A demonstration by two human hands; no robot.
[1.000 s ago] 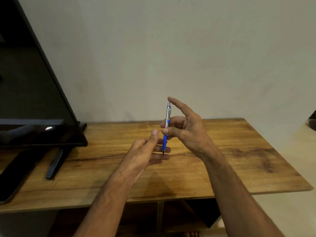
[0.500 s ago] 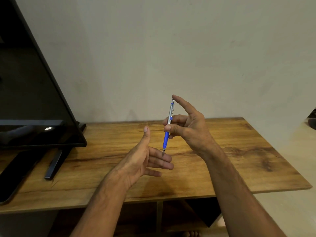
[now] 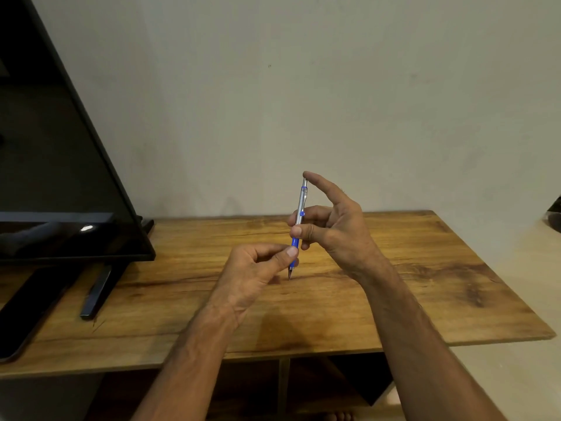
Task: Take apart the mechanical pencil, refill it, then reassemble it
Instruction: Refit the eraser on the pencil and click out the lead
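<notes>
A mechanical pencil [image 3: 300, 208] with a silver barrel and a blue grip stands almost upright above the wooden table [image 3: 425, 268], tip down. My right hand [image 3: 331, 226] grips its middle between thumb and fingers, and the index fingertip rests on the top cap. My left hand [image 3: 258, 268] is curled beside the lower end, its thumb and fingers pinching the blue grip just above the metal tip. The tip hangs a little above the tabletop.
A black television [image 3: 60, 177] on a stand [image 3: 100, 290] fills the table's left part. A dark object [image 3: 554, 214] sits at the far right edge. The wall rises right behind the table. Shelving shows under the tabletop.
My left hand, open with spread fingers half a second ago, has closed onto the pencil's blue grip. The right hand keeps the pencil upright in nearly the same place.
</notes>
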